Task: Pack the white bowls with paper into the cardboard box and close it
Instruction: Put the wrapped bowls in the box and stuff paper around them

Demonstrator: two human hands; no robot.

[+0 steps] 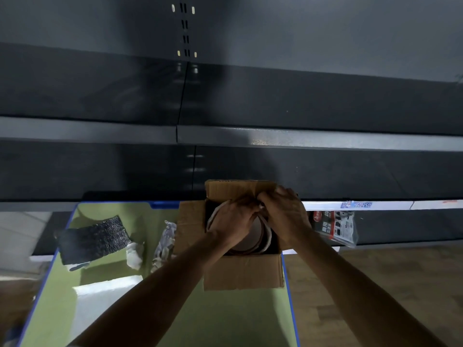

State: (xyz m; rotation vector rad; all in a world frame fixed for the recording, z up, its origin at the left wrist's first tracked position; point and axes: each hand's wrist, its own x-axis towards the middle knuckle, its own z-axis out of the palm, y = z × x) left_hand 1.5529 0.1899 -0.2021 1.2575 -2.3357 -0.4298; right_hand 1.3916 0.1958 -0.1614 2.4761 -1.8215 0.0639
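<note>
PACKING NEARLY DONE: Stacked white bowls [263, 237] sit inside the cardboard box [240, 271] on the green table [225, 319]. The left hand [233, 219] and right hand [285, 214] pinch what appears to be white paper [261, 207] above them. Flaps [230, 191] stand open; closing is left. A shelf tag [360, 204] reads "58"; the packet [335, 226] print is blurred.

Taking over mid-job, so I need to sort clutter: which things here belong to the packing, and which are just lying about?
Job: cardboard box, white bowls inside it, crumpled paper on the table, left hand and right hand over the bowls.
Lying about: dark woven mat, plastic packet at right.
</note>
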